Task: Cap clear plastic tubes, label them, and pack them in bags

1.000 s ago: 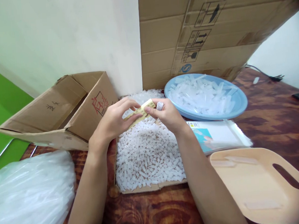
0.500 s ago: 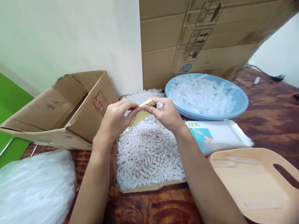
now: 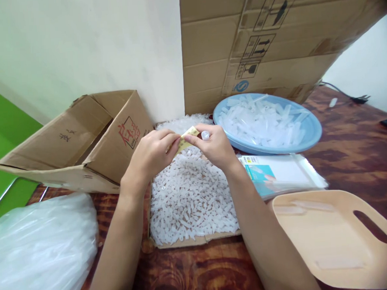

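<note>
My left hand and my right hand meet above a heap of small white plastic pieces. Both pinch a small yellow paper sheet with printed marks, which looks like a label sheet. A clear, round-ended plastic tube pokes out between the fingers of my right hand; the rest of it is hidden. Fingers on both sides are closed, and the left fingertips are partly covered by the sheet. The white pieces lie on a flat cardboard tray.
A blue basin of clear plastic pieces stands behind right, with packaged bags before it. A beige tray holds several clear strips. To the left are an open cardboard box and a full plastic bag. A large carton rises behind.
The yellow sheet has tilted and shows less of its lower part below my left fingers. My left fingers have curled slightly; the tube stays in my right hand.
</note>
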A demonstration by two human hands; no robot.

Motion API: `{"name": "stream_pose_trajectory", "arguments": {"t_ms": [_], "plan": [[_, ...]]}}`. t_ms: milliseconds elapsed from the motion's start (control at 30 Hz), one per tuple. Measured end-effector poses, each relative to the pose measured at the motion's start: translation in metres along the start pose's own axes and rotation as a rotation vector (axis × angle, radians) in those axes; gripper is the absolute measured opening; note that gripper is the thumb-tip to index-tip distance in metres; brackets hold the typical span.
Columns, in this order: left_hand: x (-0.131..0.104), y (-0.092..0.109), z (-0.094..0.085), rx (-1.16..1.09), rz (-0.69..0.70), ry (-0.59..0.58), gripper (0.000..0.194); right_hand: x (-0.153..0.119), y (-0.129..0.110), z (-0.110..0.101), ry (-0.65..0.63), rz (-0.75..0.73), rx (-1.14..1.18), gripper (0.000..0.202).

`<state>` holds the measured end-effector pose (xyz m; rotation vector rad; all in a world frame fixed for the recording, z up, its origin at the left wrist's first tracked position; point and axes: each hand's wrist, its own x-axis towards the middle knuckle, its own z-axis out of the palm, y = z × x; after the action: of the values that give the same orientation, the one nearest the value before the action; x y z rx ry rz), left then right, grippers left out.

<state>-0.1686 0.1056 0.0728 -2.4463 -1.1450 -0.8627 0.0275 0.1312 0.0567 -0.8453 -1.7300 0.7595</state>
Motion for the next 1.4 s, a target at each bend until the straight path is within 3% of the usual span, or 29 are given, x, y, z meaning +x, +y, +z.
{"name": "stream_pose_trajectory", "arguments": {"t_ms": [367,933,1167,1300,1400], "plan": [[0.000,0.000,-0.001,-0.066,-0.084,0.015,0.015,0.000,0.002,0.004,-0.003,-0.045,-0.093,0.031],[0.000,0.000,-0.006,-0.128,-0.092,-0.024,0.011,0.000,0.002,0.001,-0.014,-0.015,-0.099,0.026],[0.001,-0.001,-0.007,-0.139,-0.114,0.015,0.009,0.000,0.002,0.002,-0.023,-0.034,-0.092,0.032],[0.003,0.002,-0.013,-0.112,-0.071,0.076,0.008,0.001,0.001,0.003,-0.034,-0.029,-0.116,0.031],[0.006,0.010,-0.018,-0.008,0.065,0.135,0.008,0.001,0.001,0.003,-0.048,-0.050,-0.127,0.026]]}}
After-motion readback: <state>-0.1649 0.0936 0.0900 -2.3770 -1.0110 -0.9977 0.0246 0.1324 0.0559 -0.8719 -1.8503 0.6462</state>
